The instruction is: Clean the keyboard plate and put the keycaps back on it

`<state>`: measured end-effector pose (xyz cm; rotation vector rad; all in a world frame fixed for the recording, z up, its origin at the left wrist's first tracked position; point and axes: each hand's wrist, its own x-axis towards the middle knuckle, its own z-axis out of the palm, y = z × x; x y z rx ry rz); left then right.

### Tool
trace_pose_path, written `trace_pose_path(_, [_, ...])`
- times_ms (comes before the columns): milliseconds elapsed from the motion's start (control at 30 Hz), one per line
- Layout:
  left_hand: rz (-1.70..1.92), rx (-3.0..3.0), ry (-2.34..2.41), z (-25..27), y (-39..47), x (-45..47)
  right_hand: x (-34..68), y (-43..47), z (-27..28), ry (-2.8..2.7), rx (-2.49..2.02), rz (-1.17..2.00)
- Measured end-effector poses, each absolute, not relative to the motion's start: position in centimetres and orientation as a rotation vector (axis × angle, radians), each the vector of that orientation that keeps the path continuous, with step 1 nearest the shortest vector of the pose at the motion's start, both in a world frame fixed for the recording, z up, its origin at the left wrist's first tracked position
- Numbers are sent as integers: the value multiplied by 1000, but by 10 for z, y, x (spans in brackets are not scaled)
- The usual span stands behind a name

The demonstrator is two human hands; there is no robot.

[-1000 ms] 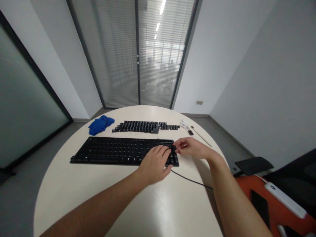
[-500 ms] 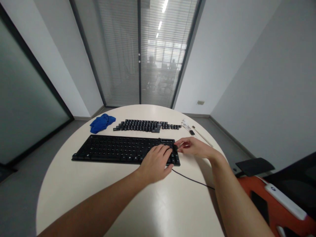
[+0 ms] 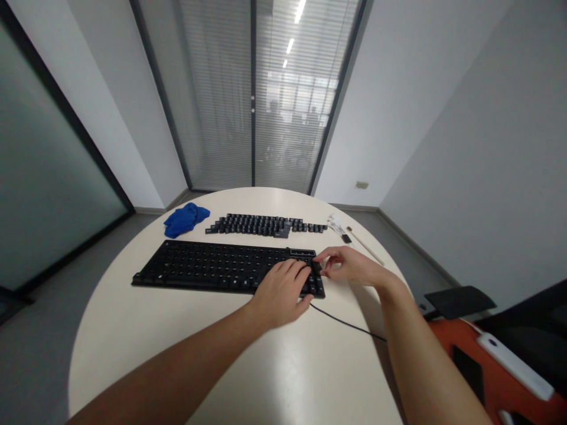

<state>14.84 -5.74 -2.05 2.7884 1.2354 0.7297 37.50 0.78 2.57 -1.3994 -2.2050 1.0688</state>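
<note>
Keyboard [image 3: 212, 265] lying across the surface [image 3: 328, 366], left end near the left edge. Left hand [image 3: 283, 292] is draped over its right end, fingers loosely out; right hand [image 3: 344, 264] is pinched narrow at its right side, can't really tell if it's holding anything. Loose keycaps [image 3: 252, 224] sit toward the far edge, blue cloth [image 3: 183, 220] by the far-left edge.

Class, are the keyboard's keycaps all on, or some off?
Some off: most of the keyboard looks bare, and loose keycaps lie beyond it.

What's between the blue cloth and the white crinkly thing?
In the head view, small black keys sit in rows between the blue cloth and the white crinkly thing.
</note>
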Motion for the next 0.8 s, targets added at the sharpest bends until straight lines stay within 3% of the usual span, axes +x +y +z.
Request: trace_pose_path(800, [715, 2782, 1238, -20, -58, 148, 365, 15, 30, -2530, -1343, 750])
